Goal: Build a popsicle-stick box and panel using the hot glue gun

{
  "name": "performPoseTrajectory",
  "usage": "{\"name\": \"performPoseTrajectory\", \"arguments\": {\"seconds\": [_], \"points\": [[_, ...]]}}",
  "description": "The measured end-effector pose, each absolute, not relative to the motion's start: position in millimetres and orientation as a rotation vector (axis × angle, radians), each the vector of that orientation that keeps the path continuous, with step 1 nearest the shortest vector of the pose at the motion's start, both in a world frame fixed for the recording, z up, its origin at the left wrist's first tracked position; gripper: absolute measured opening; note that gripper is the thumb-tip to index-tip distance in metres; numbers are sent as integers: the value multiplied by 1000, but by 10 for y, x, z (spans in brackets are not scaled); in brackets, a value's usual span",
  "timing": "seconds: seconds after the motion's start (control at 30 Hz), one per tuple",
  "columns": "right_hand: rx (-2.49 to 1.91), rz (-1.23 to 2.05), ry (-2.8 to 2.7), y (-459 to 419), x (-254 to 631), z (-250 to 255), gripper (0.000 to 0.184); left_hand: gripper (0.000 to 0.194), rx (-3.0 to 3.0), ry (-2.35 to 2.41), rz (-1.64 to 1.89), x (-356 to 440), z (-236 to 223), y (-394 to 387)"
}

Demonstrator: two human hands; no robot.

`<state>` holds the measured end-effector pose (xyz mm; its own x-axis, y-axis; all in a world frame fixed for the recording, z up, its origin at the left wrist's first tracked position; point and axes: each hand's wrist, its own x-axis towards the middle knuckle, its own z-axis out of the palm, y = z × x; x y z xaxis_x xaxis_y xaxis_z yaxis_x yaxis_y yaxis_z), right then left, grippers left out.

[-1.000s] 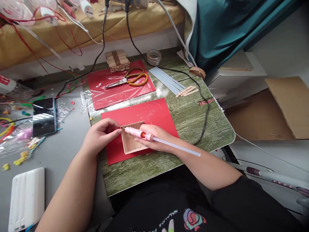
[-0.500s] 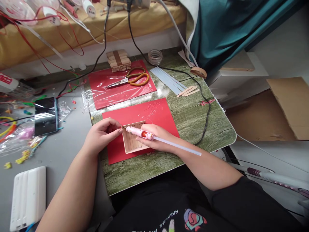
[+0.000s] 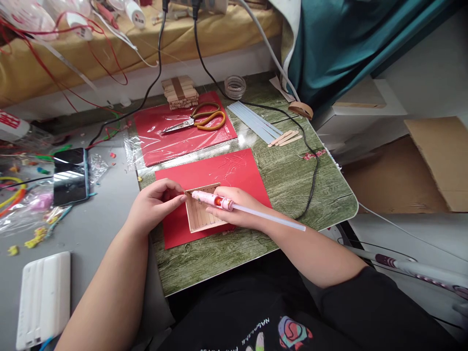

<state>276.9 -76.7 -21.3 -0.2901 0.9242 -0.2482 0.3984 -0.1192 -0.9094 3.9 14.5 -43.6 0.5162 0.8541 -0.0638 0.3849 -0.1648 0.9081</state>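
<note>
A small shallow tray of wooden craft sticks [image 3: 199, 217] lies on a red sheet [image 3: 241, 170], with low walls along its edges. My left hand [image 3: 159, 202] has thumb and forefinger pinched at the tray's far left corner. In my right hand [image 3: 239, 207] is a pink hot glue gun [image 3: 206, 198], held over the tray. Its nozzle points left at that same corner, close to my left fingertips. A long translucent glue stick [image 3: 270, 218] sticks out of the gun's back, above my right forearm. My right fingers are partly hidden beneath the gun.
Scissors [image 3: 208, 117] and a bundle of craft sticks [image 3: 180, 92] lie on a plastic-wrapped red pack [image 3: 153, 131]. Spare glue sticks [image 3: 252, 119], loose craft sticks [image 3: 287, 138] and a clear jar [image 3: 235, 87] sit behind. A black cable [image 3: 315, 170] crosses the table's right side. A phone [image 3: 70, 175] lies left.
The glue gun has tilted slightly, its glue stick's back end rising a little and the nozzle moving slightly. My left hand stays at the tray's corner.
</note>
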Motion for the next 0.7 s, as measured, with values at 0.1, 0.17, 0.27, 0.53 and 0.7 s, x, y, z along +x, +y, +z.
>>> {"name": "performPoseTrajectory", "arguments": {"seconds": [0.1, 0.17, 0.27, 0.53, 0.7], "points": [[-1436, 1400, -1653, -770, 2771, -222, 28, 26, 1740, 1042, 594, 36, -450, 143], [-1414, 1398, -1648, -774, 2778, -225, 28, 28, 1720, 1044, 609, 38, -461, 142], [-1386, 1405, -1639, -778, 2797, -239, 29, 31, 1687, 1042, 629, 43, -473, 141], [-1343, 1473, -1560, -815, 2848, -286, 30, 25, 1676, 1029, 679, 29, -458, 140], [-1329, 1480, -1551, -822, 2838, -286, 31, 21, 1769, 1127, 675, 33, -440, 131]]}}
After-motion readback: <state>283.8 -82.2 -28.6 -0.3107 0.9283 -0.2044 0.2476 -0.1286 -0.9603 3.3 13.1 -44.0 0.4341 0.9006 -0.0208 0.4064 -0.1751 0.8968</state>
